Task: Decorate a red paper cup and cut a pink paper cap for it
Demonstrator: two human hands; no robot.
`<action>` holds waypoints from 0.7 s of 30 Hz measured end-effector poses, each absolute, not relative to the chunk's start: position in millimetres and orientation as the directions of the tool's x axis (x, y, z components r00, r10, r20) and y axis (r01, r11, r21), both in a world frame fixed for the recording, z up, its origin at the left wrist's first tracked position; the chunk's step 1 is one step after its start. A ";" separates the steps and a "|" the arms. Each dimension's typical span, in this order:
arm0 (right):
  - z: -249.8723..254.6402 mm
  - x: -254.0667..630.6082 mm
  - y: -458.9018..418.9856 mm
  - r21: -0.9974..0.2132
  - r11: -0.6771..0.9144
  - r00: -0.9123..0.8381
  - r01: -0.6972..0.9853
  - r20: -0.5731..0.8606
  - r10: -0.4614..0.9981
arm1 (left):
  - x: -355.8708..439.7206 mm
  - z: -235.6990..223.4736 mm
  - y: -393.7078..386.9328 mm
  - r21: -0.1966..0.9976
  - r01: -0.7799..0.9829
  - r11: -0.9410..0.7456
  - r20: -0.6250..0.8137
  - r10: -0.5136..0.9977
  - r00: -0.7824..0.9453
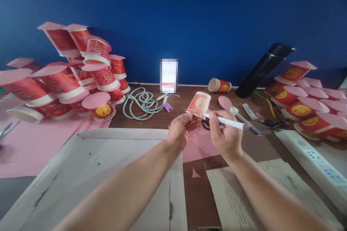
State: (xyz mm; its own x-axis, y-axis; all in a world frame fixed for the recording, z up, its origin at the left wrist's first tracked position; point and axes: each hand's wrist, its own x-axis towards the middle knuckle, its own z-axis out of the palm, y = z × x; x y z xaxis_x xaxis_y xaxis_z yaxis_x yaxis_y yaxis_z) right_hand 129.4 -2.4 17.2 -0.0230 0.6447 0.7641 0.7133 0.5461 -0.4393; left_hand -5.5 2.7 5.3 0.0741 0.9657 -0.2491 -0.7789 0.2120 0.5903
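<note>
The red paper cup (pixel 199 104) was up at the centre of the frame, tilted above the table (pixel 199 202), its gold emblem facing the camera! The left hand (pixel 180 131) had it by the lower edge, fingers curled in a pinch. And the right hand (pixel 226 133), just right of centre, was closed around a white pen-shaped tube (pixel 229 122), its tip right up by that same edge; whether it touched was too fine to tell. What the cup held inside could not be seen.

Over to the left, a tall pile of red cups (pixel 61 81), layered with pink paper discs (pixel 96 100), and one cup (pixel 27 114) on its side at the pile's foot. On the right edge, another group of cups (pixel 300 110), pink paper on top there too! Right of centre, a nested stack of cups (pixel 220 85) lay sideways, while a black flask (pixel 261 70) with its lid on leaned against the blue wall (pixel 189 25). Lower left, a shallow white box (pixel 67 187) lay open upward, small dark marks on its floor, the left forearm stretched across it.
</note>
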 end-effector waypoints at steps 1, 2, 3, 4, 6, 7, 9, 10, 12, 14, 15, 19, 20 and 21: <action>17.6 129.5 -2.6 -0.438 0.539 -0.023 0.720 0.761 0.648 | -5.5 5.3 2.9 0.589 -0.779 0.217 -0.256 0.964 0.075; 18.0 129.4 -2.8 -0.435 0.533 -0.025 0.726 0.758 0.652 | -5.6 5.4 3.1 0.587 -0.779 0.220 -0.262 0.962 0.074; 18.3 129.3 -3.0 -0.432 0.530 -0.026 0.729 0.757 0.653 | -5.7 5.3 3.2 0.585 -0.780 0.222 -0.267 0.961 0.073; 18.6 129.1 -3.2 -0.432 0.529 -0.023 0.731 0.759 0.651 | -5.8 5.3 3.3 0.584 -0.781 0.223 -0.269 0.960 0.073; 18.9 128.6 -3.6 -0.434 0.531 -0.016 0.728 0.763 0.646 | -5.8 5.2 3.2 0.582 -0.783 0.220 -0.265 0.961 0.073; 19.1 128.5 -3.8 -0.435 0.532 -0.017 0.726 0.763 0.646 | -5.8 5.3 3.0 0.582 -0.784 0.218 -0.261 0.962 0.073; 19.2 128.3 -4.0 -0.437 0.538 -0.027 0.721 0.758 0.651 | -5.7 5.4 2.6 0.583 -0.784 0.215 -0.258 0.964 0.073; 19.3 128.3 -4.0 -0.438 0.542 -0.030 0.717 0.757 0.652 | -5.7 5.5 2.4 0.584 -0.783 0.214 -0.256 0.964 0.073; 19.4 128.5 -4.1 -0.439 0.554 -0.034 0.708 0.762 0.647 | -5.7 5.6 2.2 0.588 -0.780 0.216 -0.256 0.964 0.074; 19.3 128.7 -4.0 -0.432 0.569 -0.047 0.700 0.767 0.640 | -5.9 5.3 2.2 0.589 -0.778 0.217 -0.257 0.964 0.074; 19.3 128.7 -4.0 -0.428 0.574 -0.052 0.698 0.769 0.637 | -6.0 5.1 2.3 0.589 -0.779 0.217 -0.257 0.964 0.074; 19.3 128.4 -4.1 -0.427 0.570 -0.040 0.702 0.775 0.630 | -6.4 3.8 2.9 0.581 -0.785 0.216 -0.253 0.964 0.078; 19.4 128.2 -4.2 -0.427 0.567 -0.041 0.704 0.773 0.633 | -6.3 3.6 3.1 0.580 -0.785 0.218 -0.254 0.964 0.080; 19.6 127.9 -4.3 -0.426 0.566 -0.045 0.706 0.771 0.636 | -6.2 3.5 3.2 0.579 -0.786 0.218 -0.255 0.964 0.079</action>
State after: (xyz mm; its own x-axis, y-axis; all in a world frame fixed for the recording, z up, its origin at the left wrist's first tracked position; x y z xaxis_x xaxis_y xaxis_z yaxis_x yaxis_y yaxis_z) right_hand 127.9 -4.3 19.6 -0.0448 0.6356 0.7707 0.7063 0.5657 -0.4255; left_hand -6.2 3.2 3.5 0.0791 0.9636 -0.2553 -0.7858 0.2179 0.5789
